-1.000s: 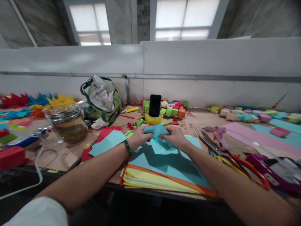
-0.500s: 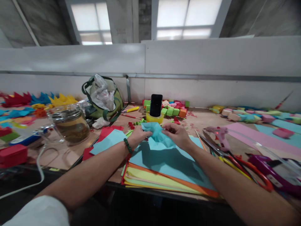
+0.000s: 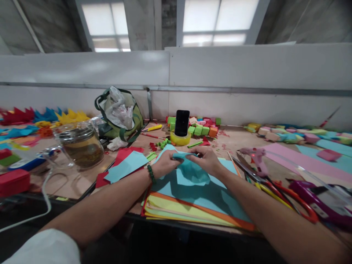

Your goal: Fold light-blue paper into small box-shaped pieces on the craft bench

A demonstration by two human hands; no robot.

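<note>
A crumpled piece of light blue paper (image 3: pixel 192 173) is held between my two hands. My left hand (image 3: pixel 165 163) is closed on its left upper edge, thumb and fingers pinching it. On the right edge my right hand (image 3: pixel 206 159) pinches the same piece, which is folded over at the top and hangs down toward me. Under it lies a stack of coloured sheets, with a light blue sheet (image 3: pixel 220 200) on top and yellow and orange ones (image 3: pixel 176 209) showing at the front. A green bead bracelet (image 3: pixel 151 173) circles my left wrist.
Scissors with orange handles (image 3: pixel 299 198), a pink glue gun (image 3: pixel 257 161) and a purple device (image 3: pixel 313 201) lie at the right. At left stand a glass jar (image 3: pixel 82 146) and a green bag (image 3: pixel 132 121). A phone (image 3: pixel 182 123) leans on yellow tape (image 3: pixel 180 138), before small paper blocks (image 3: pixel 202 130).
The top of the blue paper has been folded over between my fingers. Both hands have come slightly lower, and the left has turned inward toward the right.
</note>
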